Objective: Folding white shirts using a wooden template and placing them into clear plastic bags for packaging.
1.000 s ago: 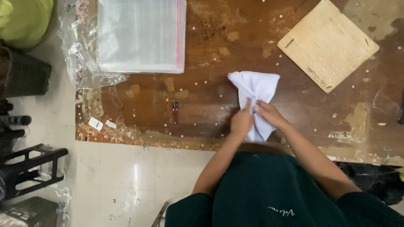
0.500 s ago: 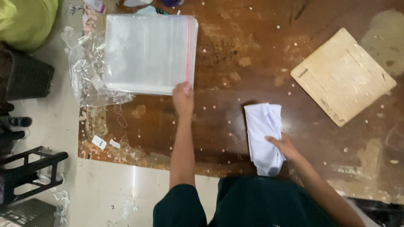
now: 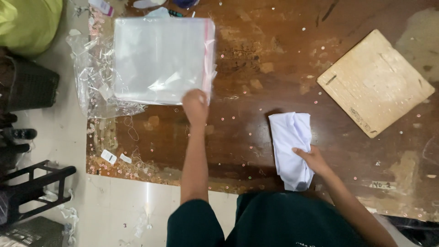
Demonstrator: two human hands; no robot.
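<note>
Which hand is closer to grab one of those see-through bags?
The left hand. It is stretched out to the lower right corner of the stack of clear plastic bags and seems to touch it. The right hand rests on the folded white cloth, well apart from the bags.

You're working at a worn, stained brown wooden table (image 3: 256,68). On it lie a stack of clear plastic bags (image 3: 160,59), a folded white cloth (image 3: 290,146), a square plywood board (image 3: 375,82), and what look like small scattered beads.
</note>
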